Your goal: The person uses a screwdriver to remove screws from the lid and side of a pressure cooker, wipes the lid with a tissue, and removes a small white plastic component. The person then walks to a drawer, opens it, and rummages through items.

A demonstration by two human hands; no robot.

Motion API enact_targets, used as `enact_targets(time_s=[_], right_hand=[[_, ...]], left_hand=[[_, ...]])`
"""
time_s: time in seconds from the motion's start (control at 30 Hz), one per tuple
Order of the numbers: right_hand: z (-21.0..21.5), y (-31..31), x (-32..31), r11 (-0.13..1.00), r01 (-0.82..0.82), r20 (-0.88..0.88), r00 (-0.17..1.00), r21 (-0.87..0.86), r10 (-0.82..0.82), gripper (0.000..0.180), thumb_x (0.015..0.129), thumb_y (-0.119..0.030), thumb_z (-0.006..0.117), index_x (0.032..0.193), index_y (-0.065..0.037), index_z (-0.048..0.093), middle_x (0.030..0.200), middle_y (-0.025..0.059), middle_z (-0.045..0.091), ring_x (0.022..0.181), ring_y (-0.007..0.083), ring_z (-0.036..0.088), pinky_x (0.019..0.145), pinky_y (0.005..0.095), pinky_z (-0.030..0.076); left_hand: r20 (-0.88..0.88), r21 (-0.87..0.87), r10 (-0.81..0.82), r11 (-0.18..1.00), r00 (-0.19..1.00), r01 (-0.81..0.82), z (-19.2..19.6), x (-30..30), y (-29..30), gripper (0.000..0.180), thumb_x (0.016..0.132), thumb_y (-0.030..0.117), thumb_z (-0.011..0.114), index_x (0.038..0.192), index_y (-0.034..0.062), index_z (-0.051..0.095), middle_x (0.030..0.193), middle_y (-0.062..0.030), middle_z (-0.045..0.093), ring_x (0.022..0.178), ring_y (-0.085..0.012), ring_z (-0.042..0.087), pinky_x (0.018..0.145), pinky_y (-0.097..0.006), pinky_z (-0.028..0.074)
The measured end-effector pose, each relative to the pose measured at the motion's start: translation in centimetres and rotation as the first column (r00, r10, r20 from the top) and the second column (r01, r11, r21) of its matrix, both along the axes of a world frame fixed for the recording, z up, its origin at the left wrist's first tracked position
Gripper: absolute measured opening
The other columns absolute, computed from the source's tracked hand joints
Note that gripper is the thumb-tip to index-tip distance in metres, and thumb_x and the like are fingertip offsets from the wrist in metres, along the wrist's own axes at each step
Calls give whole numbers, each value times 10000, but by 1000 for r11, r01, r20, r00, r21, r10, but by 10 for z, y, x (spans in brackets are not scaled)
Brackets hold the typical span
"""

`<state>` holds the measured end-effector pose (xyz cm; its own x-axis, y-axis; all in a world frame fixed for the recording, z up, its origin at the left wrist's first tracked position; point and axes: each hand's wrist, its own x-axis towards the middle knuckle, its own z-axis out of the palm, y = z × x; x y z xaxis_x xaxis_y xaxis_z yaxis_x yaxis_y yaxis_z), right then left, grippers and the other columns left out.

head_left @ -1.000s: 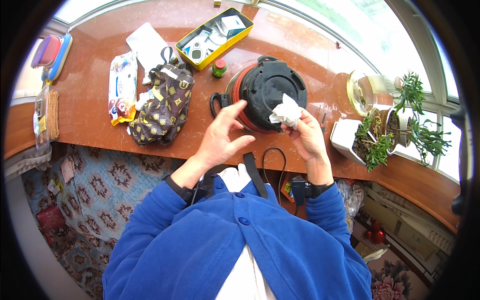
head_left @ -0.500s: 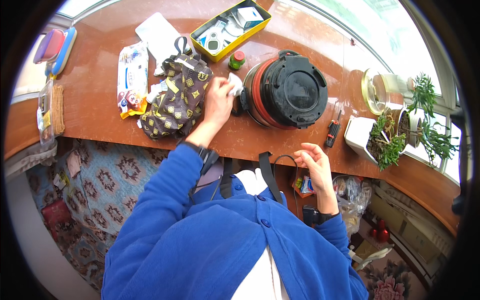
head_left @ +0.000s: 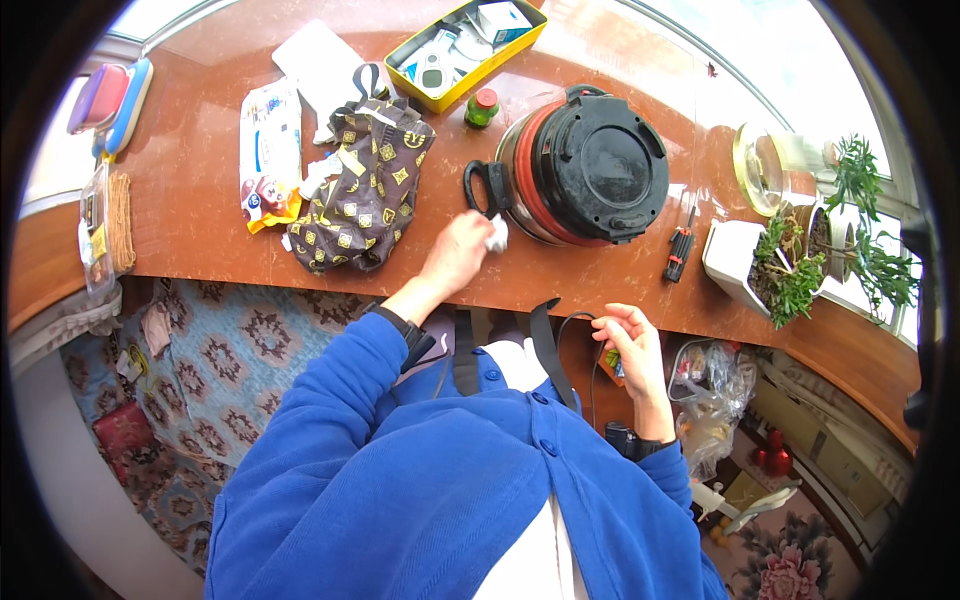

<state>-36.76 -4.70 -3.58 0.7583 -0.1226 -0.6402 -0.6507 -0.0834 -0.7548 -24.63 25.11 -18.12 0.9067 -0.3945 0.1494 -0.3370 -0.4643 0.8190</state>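
My left hand (head_left: 458, 252) is closed on a crumpled white tissue (head_left: 497, 233), just below the black handle of a pot-like appliance (head_left: 606, 166). That appliance has a red-orange band, a silver rim and a black round top or base facing up. Over the table's near edge, my right hand (head_left: 632, 343) hangs with loosely curled fingers and nothing visible in it. A brown patterned cloth bag (head_left: 372, 190) lies left of my left hand. Beyond the handle stands a small green jar with a red lid (head_left: 481, 108).
A screwdriver (head_left: 680, 248) lies right of the appliance, near a white planter (head_left: 735, 268) with green plants. At the back is a yellow box (head_left: 470, 85) of small devices. A wipes packet (head_left: 270, 150) lies left of the bag. A black strap (head_left: 545, 340) hangs at the near edge.
My left hand has moved down and right with the tissue, from beside the handle to below it, leaving the handle in full view. My right hand has hardly moved.
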Motion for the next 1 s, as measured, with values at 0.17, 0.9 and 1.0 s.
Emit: enact_targets(time_s=[0.17,0.9,1.0], right_hand=[[-1,0,-9,1000,1,-28,1000,-2,-1,318,1002,-133,665,1282,0,596,1078,114,744,897,127,690,757,234,513],[-8,-3,-28,1000,21,-49,999,19,-20,283,1003,-134,669,1257,-22,618,1068,91,741,869,94,674,729,199,501],[-13,-5,-30,999,27,-61,998,18,-26,283,1000,-142,674,1255,-31,622,1063,84,743,870,92,674,728,194,496]], left_hand=[[-55,-143,415,897,908,-419,-12,53,-16,219,877,1,663,1093,16,692,1021,-182,659,950,-373,675,833,-435,539],[176,165,216,955,960,-245,-33,75,9,205,837,-16,693,1031,48,682,1021,-141,637,970,-364,663,830,-449,552],[153,173,45,982,987,-72,-29,39,12,224,810,-22,700,1021,50,684,1019,-133,636,979,-354,664,842,-441,561]])
